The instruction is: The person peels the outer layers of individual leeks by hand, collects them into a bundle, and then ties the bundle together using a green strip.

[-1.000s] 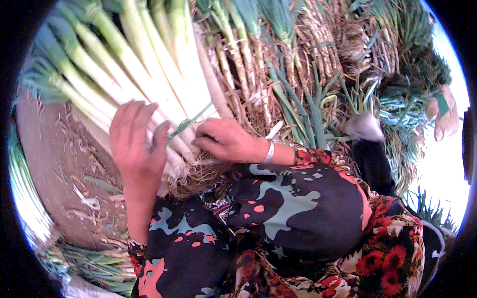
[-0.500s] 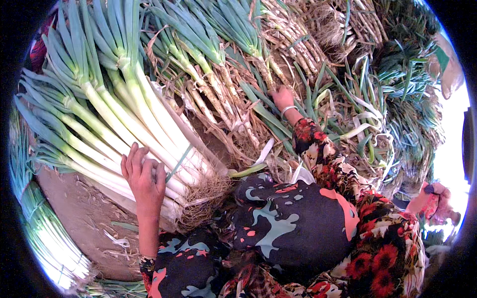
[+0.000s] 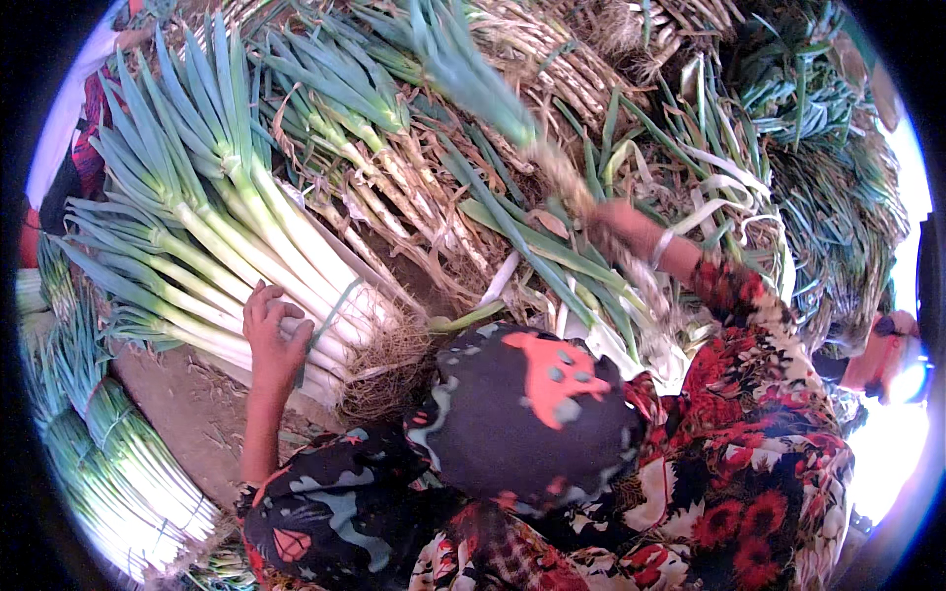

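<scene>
My left hand (image 3: pixel 268 333) lies flat on a tied bundle of cleaned leeks (image 3: pixel 227 246), close to its white root end, with the fingers spread over the stalks. My right hand (image 3: pixel 621 225), with a metal bangle on the wrist, reaches out to the far right. It is closed around the root end of a single uncleaned leek (image 3: pixel 483 89). That leek is blurred and its green leaves point up and left over the pile.
A heap of uncleaned leeks with dry roots (image 3: pixel 394 187) fills the middle and back. Loose green leaves (image 3: pixel 788 197) lie at the right. More tied bundles (image 3: pixel 108 463) sit at the lower left on bare soil (image 3: pixel 187 414). Part of another person (image 3: pixel 877 355) shows at the right edge.
My right hand has left the bundle's root end, reached into the pile on the right and taken hold of a leek. My left hand stays on the bundle.
</scene>
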`<state>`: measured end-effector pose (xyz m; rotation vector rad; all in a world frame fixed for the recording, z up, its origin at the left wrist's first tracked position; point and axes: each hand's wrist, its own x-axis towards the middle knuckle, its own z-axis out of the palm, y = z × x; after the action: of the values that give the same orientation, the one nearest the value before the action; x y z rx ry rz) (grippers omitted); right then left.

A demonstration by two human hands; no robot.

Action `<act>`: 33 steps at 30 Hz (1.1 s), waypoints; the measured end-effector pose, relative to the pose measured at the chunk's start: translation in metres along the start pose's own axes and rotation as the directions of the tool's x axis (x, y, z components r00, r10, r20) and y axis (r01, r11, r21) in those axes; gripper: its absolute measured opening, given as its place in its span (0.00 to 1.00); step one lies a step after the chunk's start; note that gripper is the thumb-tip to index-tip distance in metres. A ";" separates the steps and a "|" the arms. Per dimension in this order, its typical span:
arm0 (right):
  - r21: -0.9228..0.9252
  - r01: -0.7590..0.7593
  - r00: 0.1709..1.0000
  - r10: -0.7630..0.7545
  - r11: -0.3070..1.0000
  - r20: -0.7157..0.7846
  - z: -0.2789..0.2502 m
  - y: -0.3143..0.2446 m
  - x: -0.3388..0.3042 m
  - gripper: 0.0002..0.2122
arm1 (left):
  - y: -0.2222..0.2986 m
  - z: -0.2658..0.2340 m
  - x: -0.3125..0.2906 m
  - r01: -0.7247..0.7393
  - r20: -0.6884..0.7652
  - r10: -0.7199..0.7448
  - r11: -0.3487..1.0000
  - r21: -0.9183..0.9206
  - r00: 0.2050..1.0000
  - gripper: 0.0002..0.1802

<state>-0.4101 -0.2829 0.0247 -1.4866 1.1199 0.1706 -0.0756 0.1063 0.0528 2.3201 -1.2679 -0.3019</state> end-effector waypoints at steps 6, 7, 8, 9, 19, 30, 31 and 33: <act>-0.101 0.150 0.957 -0.170 0.984 -0.235 0.025 0.049 -0.107 0.13 | 0.061 -0.026 0.070 0.238 0.364 -0.125 0.929 -0.284 0.923 0.17; 0.156 0.065 0.986 -0.039 0.986 -0.163 0.036 0.017 -0.119 0.15 | 0.081 -0.053 0.067 0.237 0.410 -0.106 0.929 -0.285 0.906 0.18; 0.167 0.104 0.984 -0.078 0.980 -0.157 0.042 0.001 -0.126 0.16 | 0.110 -0.066 0.071 0.225 0.419 -0.081 0.925 -0.307 0.905 0.18; 0.174 0.157 0.978 -0.129 0.972 -0.161 0.047 -0.013 -0.133 0.16 | 0.123 -0.070 0.077 0.222 0.449 -0.038 0.904 -0.365 0.893 0.20; 0.125 0.427 0.903 -0.416 0.896 -0.106 0.075 -0.034 -0.161 0.17 | 0.265 -0.006 0.176 0.256 0.257 -0.041 -0.028 -0.966 0.966 0.25; 0.529 0.684 0.693 -0.673 0.502 -0.257 0.050 -0.132 -0.155 0.12 | 0.297 -0.028 0.163 0.094 0.105 -0.260 -0.052 -0.994 0.960 0.14; 0.311 0.682 0.724 -0.672 0.662 -0.157 0.045 -0.111 -0.157 0.12 | 0.276 -0.031 0.173 0.059 0.074 -0.204 -0.079 -0.995 0.976 0.14; 0.265 0.649 0.727 -0.684 0.713 0.062 0.076 -0.075 -0.173 0.16 | 0.213 -0.075 0.154 -0.042 -0.014 -0.265 -0.103 -0.994 0.964 0.15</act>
<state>-0.4111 -0.1407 0.1702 -1.5490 0.3927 -0.3396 -0.1164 -0.0977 0.2296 0.9262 -0.2743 -0.7369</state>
